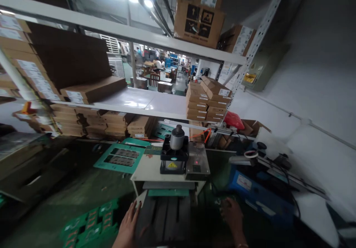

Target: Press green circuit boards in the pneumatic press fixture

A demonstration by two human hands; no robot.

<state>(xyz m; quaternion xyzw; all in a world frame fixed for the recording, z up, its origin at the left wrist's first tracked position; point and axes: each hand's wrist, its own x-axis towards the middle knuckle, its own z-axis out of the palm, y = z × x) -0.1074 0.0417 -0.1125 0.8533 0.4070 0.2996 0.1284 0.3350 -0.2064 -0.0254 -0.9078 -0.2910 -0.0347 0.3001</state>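
Observation:
My left hand (128, 224) is open, its fingers stretched out beside the left edge of the dark slotted bed of a bench press (172, 161). This press has a white body, a black block with a yellow warning label and a grey cylinder on top. Under its head, a green strip (168, 192) lies across the bed. To the right of the bed, my right hand (233, 215) has its fingers curled down at the dark green bench top, by small pale bits. What lies in its fingers is too dark and blurred to make out.
Printed green boards (90, 224) lie at the lower left, and a green panel with cutouts (120, 156) lies behind them. A blue machine (258, 192) stands on the right. Cardboard boxes (207, 99) fill parts of the white shelf (155, 101) beyond the press.

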